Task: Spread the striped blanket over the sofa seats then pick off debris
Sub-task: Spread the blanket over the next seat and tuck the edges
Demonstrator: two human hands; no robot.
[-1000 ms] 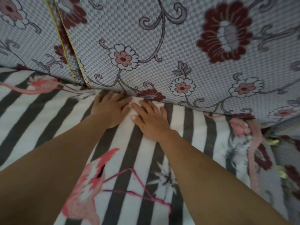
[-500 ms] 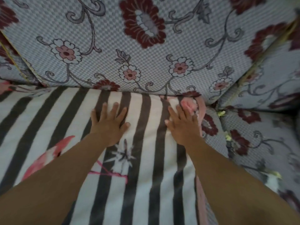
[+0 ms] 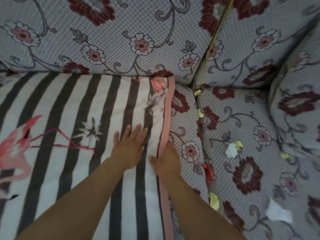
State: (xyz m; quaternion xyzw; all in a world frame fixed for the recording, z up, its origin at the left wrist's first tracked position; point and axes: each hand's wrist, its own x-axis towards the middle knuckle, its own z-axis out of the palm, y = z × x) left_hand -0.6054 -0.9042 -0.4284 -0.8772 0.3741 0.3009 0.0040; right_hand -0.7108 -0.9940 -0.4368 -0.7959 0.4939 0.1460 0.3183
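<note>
The striped blanket, black and white with pink flamingos and a pink border, lies flat over the left sofa seat. My left hand presses on it with straight, spread fingers near its right edge. My right hand is at the pink border, thumb on top and fingers hidden under the edge, gripping it. Debris lies on the bare right seat: a white paper scrap, a yellow scrap, a bigger white scrap, and red and yellow bits in the seat gap.
Floral back cushions rise behind the seats. A padded armrest closes off the right side. More yellow bits sit along the gap between the seat cushions, and another lies near the armrest.
Both hands have slid from the back of the seat toward me and to the right. My right hand has gone from lying flat on the blanket to gripping its pink border.
</note>
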